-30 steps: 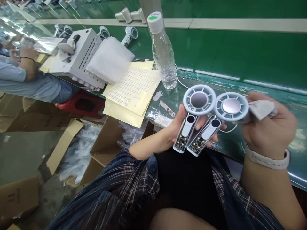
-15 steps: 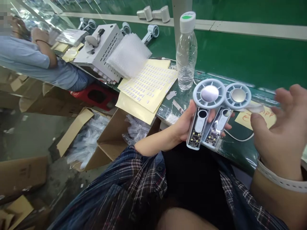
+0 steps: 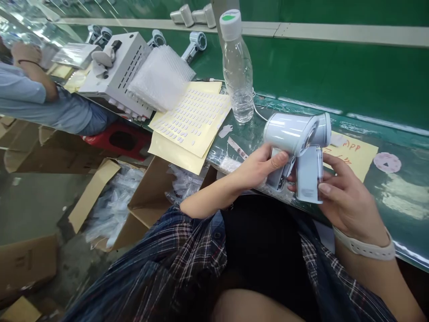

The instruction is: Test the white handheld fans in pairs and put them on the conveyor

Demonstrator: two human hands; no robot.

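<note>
**Two fan units turned side-on, both hands now gripping**

Turned since half a second ago: the two pale grey handheld fans with round ringed heads, formerly face-up and fanned apart, now lie barrel-side toward the camera, heads pressed together above the near edge of the green workbench. The right hand, earlier spread and free, is closed round the nearer handle; the left hand clasps the other handle, thumb on the shell. Whether the right hand also steadies the second unit cannot be told, since the handles overlap.

Round about:
- clear plastic water bottle with white cap, upright, just behind the fans;
- yellow backing sheets of small white stickers, overhanging the near edge;
- bubble-wrap stack against a white vented metal box;
- yellow handwritten note, partly behind the fans;
- open cardboard boxes of plastic bags on the floor;
- a co-worker's blue sleeve, far left.
</note>
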